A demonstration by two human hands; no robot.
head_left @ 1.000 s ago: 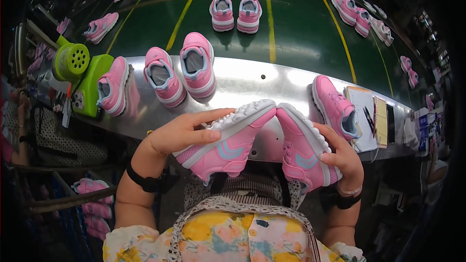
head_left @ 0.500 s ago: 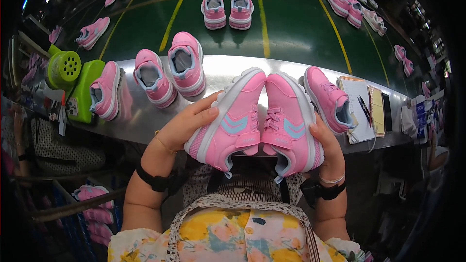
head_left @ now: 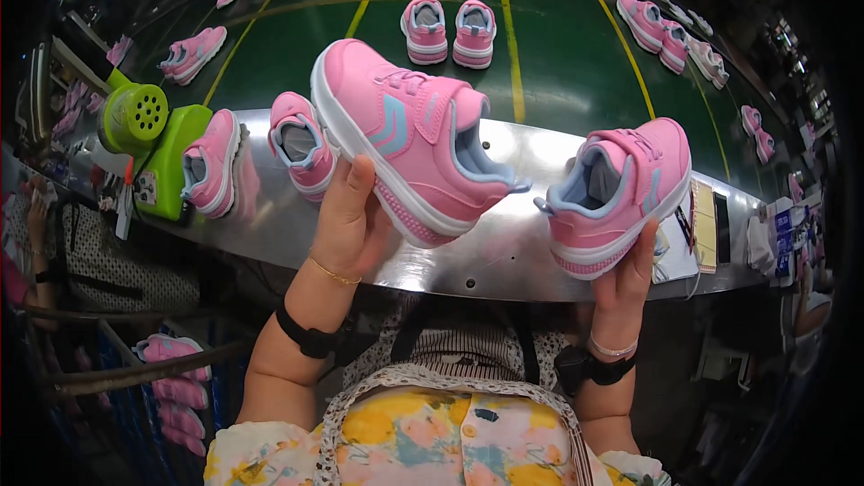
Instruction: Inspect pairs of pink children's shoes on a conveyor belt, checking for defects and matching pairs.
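Note:
My left hand (head_left: 353, 220) grips a pink sneaker (head_left: 396, 130) by its white sole near the heel. Its toe points to the upper left, and a light blue mark shows on its side. Farther right, my right hand (head_left: 627, 277) holds a second pink sneaker (head_left: 605, 216) from below, with its grey-lined opening tilted toward me. The two held sneakers are well apart above the metal table edge (head_left: 432, 270). A pink sneaker (head_left: 302, 146) stands left of the left-hand one, partly covered by it, and another sneaker (head_left: 216, 166) lies farther left.
Beyond the table runs a green conveyor belt (head_left: 576, 63) with yellow lines, carrying a pair of pink sneakers (head_left: 473, 34) and several more. A lime-green device (head_left: 175, 162) stands at left. A notebook (head_left: 673, 256) lies at right. Below left, a rack holds shoes (head_left: 175, 351).
The two held sneakers were side by side, toes up; now they are separated. My left hand has raised and turned its sneaker; my right hand has moved its sneaker right. The view has shifted slightly.

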